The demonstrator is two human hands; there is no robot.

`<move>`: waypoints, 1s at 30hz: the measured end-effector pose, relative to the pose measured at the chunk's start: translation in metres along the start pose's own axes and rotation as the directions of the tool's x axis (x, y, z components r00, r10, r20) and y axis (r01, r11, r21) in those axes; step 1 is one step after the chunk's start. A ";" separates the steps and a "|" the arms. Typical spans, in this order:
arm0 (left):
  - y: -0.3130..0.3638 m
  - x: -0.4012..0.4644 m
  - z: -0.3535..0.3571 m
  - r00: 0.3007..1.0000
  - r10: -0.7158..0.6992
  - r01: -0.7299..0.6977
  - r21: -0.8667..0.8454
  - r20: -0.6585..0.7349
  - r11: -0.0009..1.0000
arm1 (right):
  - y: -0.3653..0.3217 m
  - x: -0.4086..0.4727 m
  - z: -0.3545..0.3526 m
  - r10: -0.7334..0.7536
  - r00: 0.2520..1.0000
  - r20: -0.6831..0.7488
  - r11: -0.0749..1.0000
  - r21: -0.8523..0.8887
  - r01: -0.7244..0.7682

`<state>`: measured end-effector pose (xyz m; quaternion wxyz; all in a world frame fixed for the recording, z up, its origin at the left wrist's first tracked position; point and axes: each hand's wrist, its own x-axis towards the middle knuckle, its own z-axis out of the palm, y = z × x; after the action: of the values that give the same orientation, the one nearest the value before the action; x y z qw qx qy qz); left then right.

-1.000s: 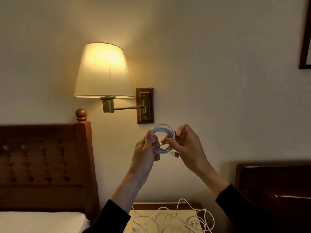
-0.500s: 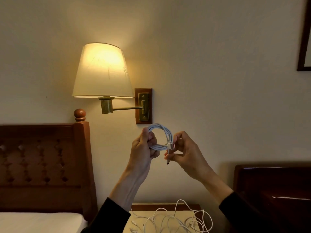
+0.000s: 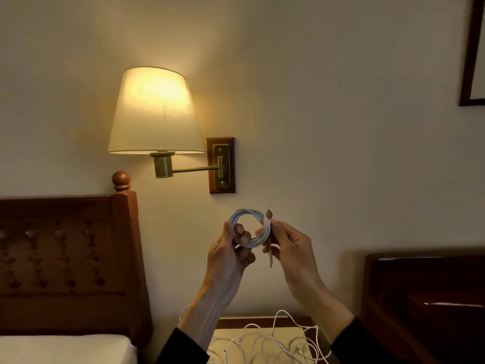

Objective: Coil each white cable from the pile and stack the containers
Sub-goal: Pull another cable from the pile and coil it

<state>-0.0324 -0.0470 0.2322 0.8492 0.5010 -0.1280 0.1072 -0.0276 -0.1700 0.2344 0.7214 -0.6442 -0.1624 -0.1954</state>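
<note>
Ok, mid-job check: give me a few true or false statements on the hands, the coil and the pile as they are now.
1. Both hands hold the coiled white cable in the air. True: left hand and right hand both grip it.
2. The coil rests on the nightstand. False: it is held up in front of the wall.
3. Loose white cables lie on the nightstand below. True.
4. The wall lamp is off. False: it glows.
5. A connector end sticks up by the right hand's fingers. True.

The cable pile (image 3: 270,345) at 6 o'clock runs off the bottom edge, partly behind both sleeves. The picture frame (image 3: 469,56) at 2 o'clock is cut by the right edge. No containers show.
</note>
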 end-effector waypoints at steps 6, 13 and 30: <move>-0.011 -0.005 -0.007 0.995 -0.023 0.023 0.005 -0.094 1.000 | 0.015 -0.011 -0.007 0.000 0.979 0.203 0.994 -0.109 0.023; -0.027 -0.013 -0.006 0.995 -0.092 0.090 -0.036 -0.033 0.995 | 0.026 -0.016 -0.005 -0.016 1.000 -0.004 0.992 -0.126 0.015; -0.187 -0.186 -0.112 0.935 -0.285 0.321 0.846 -0.211 0.425 | 0.204 -0.192 -0.087 0.596 0.781 0.186 0.690 -0.616 -0.380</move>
<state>-0.1374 -0.0477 -0.0347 0.4852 0.8729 0.0508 0.0114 -0.0963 -0.2231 -0.0453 0.4876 -0.8663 -0.0522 0.0957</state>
